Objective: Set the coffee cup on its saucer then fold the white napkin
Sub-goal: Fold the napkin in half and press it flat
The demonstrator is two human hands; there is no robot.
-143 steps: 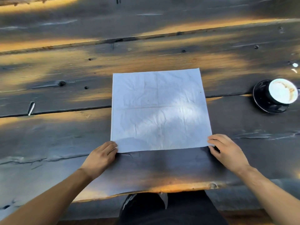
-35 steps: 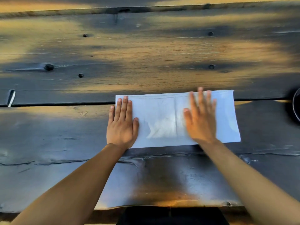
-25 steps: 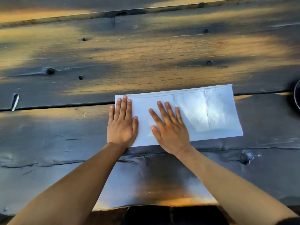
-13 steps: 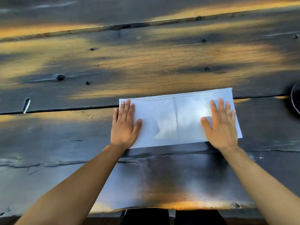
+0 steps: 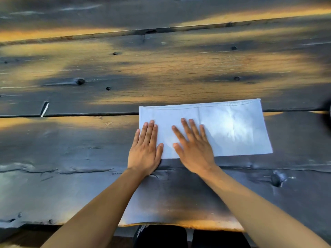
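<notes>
The white napkin (image 5: 232, 127) lies folded in half as a wide rectangle on the dark wooden table (image 5: 161, 72). My left hand (image 5: 146, 149) lies flat on its left end, fingers together, palm down. Beside it, my right hand (image 5: 193, 145) presses flat on the napkin left of centre, fingers spread. Neither hand grips anything. Only a dark blurred sliver of the saucer (image 5: 328, 119) shows at the right edge of the frame; the coffee cup is out of view.
The table is made of rough planks with gaps, knots and cracks. Its front edge (image 5: 179, 225) runs just below my forearms, with dark trousers (image 5: 161, 237) beneath it.
My right hand has slid left along the napkin from its right end to beside my left hand. The left hand has stayed in place. The view has shifted left.
</notes>
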